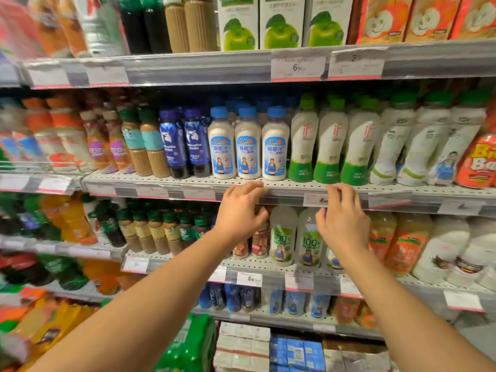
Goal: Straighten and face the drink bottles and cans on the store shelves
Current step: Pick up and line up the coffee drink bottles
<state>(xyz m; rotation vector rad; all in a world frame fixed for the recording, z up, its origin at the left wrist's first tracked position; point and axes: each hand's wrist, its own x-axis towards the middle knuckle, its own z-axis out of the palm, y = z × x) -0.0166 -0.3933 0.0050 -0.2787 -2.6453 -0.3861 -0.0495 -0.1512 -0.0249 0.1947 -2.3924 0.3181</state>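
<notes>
Blue-capped coconut milk bottles [248, 146], three abreast, labels forward, at middle shelf front edge [295, 187]. Left hand [240, 210] and right hand [342, 221]: fingers loosely spread, holding nothing, just below that edge.

Head view, single: faces the shelves [268, 187] square-on from arm's reach, angled slightly downward; both forearms enter from the bottom edge.
</notes>
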